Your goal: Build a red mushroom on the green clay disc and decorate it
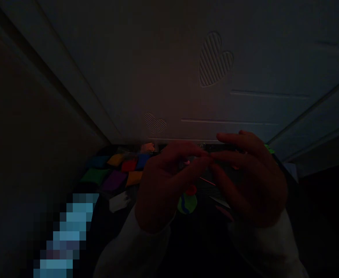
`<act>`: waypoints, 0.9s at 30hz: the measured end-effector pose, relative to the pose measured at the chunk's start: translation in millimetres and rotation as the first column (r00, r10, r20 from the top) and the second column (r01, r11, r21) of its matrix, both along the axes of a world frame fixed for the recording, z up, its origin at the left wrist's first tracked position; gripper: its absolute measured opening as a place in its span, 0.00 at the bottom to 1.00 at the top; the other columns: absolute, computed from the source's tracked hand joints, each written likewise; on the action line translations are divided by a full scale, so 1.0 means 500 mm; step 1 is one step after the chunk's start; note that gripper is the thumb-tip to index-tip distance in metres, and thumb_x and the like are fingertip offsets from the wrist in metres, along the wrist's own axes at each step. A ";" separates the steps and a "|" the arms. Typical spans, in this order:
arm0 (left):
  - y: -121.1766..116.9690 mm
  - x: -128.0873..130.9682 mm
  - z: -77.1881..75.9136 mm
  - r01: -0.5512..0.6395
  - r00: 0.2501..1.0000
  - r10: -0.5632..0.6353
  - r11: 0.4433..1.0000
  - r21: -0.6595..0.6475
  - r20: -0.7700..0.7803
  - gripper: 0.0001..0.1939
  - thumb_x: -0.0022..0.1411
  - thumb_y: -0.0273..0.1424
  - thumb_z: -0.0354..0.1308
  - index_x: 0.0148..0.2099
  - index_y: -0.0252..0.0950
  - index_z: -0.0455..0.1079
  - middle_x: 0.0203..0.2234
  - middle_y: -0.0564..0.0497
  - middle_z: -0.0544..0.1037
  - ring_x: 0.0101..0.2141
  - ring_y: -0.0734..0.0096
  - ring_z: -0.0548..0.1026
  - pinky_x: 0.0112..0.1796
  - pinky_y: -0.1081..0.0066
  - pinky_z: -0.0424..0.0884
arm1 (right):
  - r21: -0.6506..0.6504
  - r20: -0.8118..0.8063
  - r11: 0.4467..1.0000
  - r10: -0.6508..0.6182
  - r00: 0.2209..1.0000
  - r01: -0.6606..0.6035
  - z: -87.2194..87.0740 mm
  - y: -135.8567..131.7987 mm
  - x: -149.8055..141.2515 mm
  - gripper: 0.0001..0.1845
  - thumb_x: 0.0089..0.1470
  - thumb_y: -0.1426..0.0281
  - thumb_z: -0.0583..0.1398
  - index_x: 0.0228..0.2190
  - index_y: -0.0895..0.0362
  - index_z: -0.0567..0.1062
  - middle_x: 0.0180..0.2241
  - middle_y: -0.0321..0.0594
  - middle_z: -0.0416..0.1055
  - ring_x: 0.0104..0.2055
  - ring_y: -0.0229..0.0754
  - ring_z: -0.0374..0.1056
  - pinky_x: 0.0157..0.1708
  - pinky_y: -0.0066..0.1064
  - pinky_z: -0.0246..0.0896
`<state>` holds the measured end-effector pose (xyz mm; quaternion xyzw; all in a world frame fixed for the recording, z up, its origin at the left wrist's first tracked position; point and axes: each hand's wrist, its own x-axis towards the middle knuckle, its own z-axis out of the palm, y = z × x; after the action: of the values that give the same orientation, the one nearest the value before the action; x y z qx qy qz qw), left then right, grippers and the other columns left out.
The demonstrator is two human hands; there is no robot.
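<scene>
The scene is very dark. My left hand (165, 181) and my right hand (249, 177) are raised side by side in the middle of the view, white sleeves at both wrists. Their fingertips meet in a pinch at about the centre, and what they pinch is too small and dim to name. Below the hands lies a small green and blue piece (187, 203) with a red bit above it. A thin pink stick (207, 181) shows between the hands.
Several coloured squares (120, 170), orange, red, blue, purple and green, lie to the left on a dark surface. A pale cabinet front (216, 58) with heart-shaped grilles rises behind. A white scrap (119, 201) lies lower left.
</scene>
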<state>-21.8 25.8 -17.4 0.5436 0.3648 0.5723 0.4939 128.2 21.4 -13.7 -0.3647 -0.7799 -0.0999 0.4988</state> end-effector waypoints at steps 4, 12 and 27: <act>0.003 0.000 -0.002 0.105 0.990 -0.102 0.994 -0.024 0.094 0.05 0.52 0.27 0.59 0.32 0.42 0.74 0.31 0.57 0.73 0.34 0.78 0.70 0.32 0.79 0.65 | 0.022 -0.028 1.000 0.020 0.999 -0.020 -0.001 -0.001 -0.001 0.16 0.42 0.76 0.63 0.36 0.55 0.71 0.42 0.41 0.70 0.45 0.45 0.66 0.50 0.46 0.57; 0.001 0.000 -0.007 0.260 0.952 -0.231 0.957 -0.131 0.201 0.04 0.52 0.27 0.58 0.32 0.39 0.73 0.30 0.56 0.73 0.30 0.79 0.70 0.30 0.78 0.64 | 0.047 0.012 0.999 0.009 1.000 -0.009 0.000 -0.008 0.002 0.17 0.43 0.76 0.62 0.38 0.54 0.71 0.44 0.40 0.69 0.48 0.45 0.63 0.50 0.47 0.57; 0.008 0.001 -0.024 0.295 0.902 -0.267 0.955 -0.033 0.338 0.07 0.54 0.29 0.56 0.35 0.44 0.74 0.33 0.58 0.76 0.38 0.74 0.71 0.40 0.74 0.66 | 0.036 -0.007 0.999 0.036 0.999 -0.036 -0.001 0.000 0.003 0.13 0.44 0.78 0.61 0.35 0.54 0.72 0.41 0.40 0.70 0.44 0.43 0.65 0.50 0.47 0.57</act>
<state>-21.3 29.6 -29.2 0.4661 0.2183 0.5621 0.6474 129.7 21.2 -14.3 -0.3418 -0.7824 -0.1036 0.5101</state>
